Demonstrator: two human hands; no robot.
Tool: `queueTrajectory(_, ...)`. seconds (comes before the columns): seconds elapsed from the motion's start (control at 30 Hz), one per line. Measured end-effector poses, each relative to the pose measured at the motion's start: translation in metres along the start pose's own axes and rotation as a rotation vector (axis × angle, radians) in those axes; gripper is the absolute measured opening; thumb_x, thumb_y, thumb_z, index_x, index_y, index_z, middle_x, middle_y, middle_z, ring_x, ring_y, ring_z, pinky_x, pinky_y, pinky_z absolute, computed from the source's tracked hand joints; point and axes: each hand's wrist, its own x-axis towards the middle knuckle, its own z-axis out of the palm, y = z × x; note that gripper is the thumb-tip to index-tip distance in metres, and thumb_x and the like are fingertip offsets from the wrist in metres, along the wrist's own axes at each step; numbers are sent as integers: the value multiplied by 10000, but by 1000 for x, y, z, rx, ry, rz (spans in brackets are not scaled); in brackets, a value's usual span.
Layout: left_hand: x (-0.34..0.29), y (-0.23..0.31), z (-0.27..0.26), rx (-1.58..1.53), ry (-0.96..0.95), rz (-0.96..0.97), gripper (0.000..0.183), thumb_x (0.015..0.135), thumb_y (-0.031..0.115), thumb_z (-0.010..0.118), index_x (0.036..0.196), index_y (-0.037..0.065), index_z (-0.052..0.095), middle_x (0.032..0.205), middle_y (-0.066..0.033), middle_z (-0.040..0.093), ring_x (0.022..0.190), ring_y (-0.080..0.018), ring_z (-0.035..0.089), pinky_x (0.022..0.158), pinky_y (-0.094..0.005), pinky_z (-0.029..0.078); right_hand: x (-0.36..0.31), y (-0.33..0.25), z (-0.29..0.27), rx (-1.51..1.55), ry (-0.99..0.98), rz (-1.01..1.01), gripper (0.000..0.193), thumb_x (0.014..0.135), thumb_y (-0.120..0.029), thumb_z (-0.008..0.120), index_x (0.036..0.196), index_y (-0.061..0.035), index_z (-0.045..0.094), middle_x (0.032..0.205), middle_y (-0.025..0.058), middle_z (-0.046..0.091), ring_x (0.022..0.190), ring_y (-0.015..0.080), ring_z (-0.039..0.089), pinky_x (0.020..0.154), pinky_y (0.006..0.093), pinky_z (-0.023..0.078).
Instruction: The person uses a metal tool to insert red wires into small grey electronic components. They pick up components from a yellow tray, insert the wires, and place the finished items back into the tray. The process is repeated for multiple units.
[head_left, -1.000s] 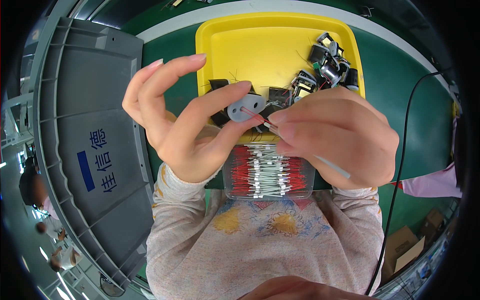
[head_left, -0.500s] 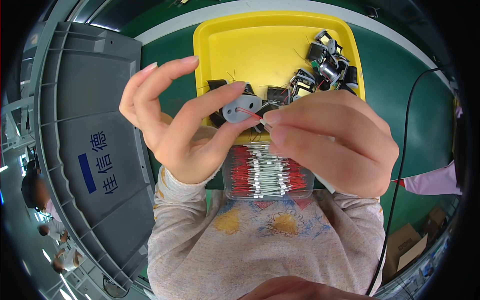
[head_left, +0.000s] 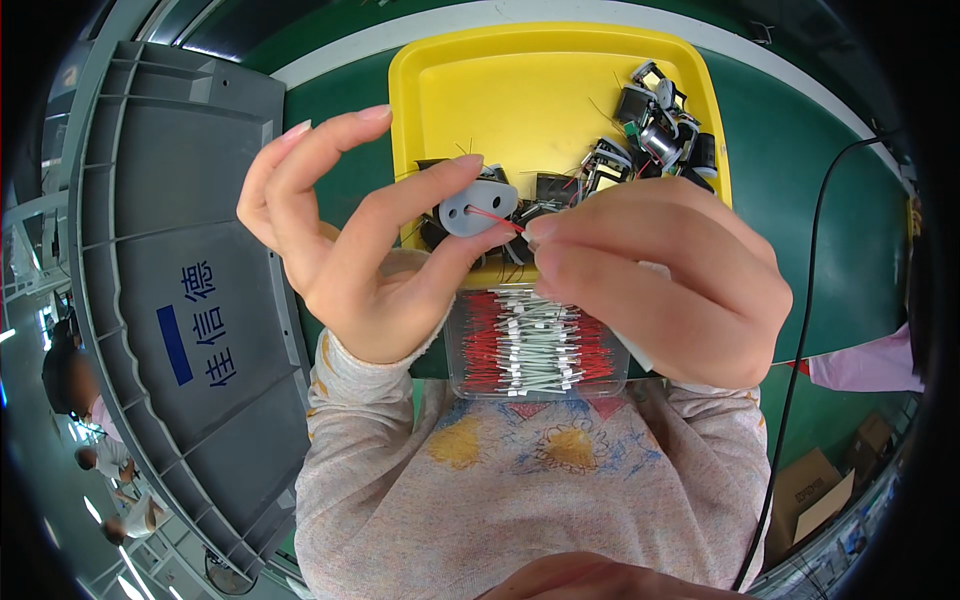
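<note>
My left hand pinches a small grey oval plastic piece between thumb and index finger, its other fingers raised. Holes show in the piece's face, and a thin red wire runs out of one of them. My right hand is closed on the far end of that wire; its fingertips cover the tip. Directly below sits a clear plastic box full of red wires with white ends. Behind my hands, a yellow tray holds small black and silver motor-like assemblies.
A large grey plastic crate stands on the left. Green tabletop extends to the right, where a black cable hangs down. An open cardboard box is at lower right, near a pink sleeve. Several people are far left.
Both hands have shifted slightly left and up with the grey piece. My right fingertips now cover the pale wire end that showed before.
</note>
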Motion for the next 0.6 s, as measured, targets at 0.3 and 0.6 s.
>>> queueTrajectory(0.3,-1,0,0,16,-1,-1,331,473,143,733,803,142,719,1118,-44,554,1127,-246,403,900,-388,320,1,-3,-2,-34,-13,8,273,546,-37,693,810,5,639,806,124,631,648,220,614,545,279,508)
queueTrajectory(0.6,0,1,-2,30,-13,12,333,472,161,735,805,140,719,1120,-47,554,1125,-249,401,897,-390,320,-1,2,-1,12,-11,-36,254,551,-41,683,796,7,638,784,123,632,636,212,615,540,274,508)
